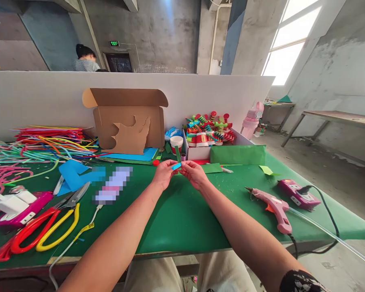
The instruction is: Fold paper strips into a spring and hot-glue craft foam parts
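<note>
My left hand [163, 173] and my right hand [195, 174] meet over the middle of the green table [182, 219]. Both pinch a small blue paper strip [177, 166] between their fingertips. The fingers of both hands are closed on it. Just behind them stand a white paper cup [176, 142] and a small dark tube [183, 156]. A green strip [178, 153] stands upright behind the blue piece.
A pink glue gun [273, 207] lies at the right with its cable. Red and yellow scissors [45, 231] lie at the left, near blue paper [74, 174] and coloured straws [45, 142]. A cardboard box [127, 119] and a white box of finished crafts [209, 136] stand behind. A person sits beyond the partition.
</note>
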The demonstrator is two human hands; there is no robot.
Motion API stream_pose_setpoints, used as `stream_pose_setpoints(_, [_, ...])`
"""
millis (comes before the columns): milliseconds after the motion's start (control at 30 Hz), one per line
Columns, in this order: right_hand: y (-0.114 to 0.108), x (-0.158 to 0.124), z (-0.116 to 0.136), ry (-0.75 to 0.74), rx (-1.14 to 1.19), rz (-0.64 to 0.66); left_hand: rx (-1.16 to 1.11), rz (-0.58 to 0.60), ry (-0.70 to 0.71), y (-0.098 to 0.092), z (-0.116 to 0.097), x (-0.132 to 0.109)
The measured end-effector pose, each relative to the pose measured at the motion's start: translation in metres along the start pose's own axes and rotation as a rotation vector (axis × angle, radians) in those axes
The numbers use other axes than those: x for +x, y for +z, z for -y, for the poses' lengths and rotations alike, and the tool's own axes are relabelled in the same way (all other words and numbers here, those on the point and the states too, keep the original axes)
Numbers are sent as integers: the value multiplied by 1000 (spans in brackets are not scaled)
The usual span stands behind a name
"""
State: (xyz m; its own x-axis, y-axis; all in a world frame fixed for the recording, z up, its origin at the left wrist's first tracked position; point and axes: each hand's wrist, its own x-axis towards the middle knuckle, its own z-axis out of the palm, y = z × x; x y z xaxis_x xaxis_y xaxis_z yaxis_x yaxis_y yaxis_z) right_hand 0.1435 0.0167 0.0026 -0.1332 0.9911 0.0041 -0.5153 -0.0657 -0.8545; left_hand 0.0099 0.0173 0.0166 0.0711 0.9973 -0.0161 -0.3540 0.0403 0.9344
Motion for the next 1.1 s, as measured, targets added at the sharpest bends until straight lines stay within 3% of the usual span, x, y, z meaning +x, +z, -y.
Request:
stream_pose_setpoints(567, [2, -2, 3, -90, -96, -30, -14, -28, -7, 1, 2, 1])
stream_pose_setpoints(933, [-4, 2, 0, -49, -191, -2, 93, -8, 94, -2, 4, 3])
stream_pose_setpoints(1100, [-3, 3, -2, -44, -141, -62, 104, 42, 135, -1, 7, 2])
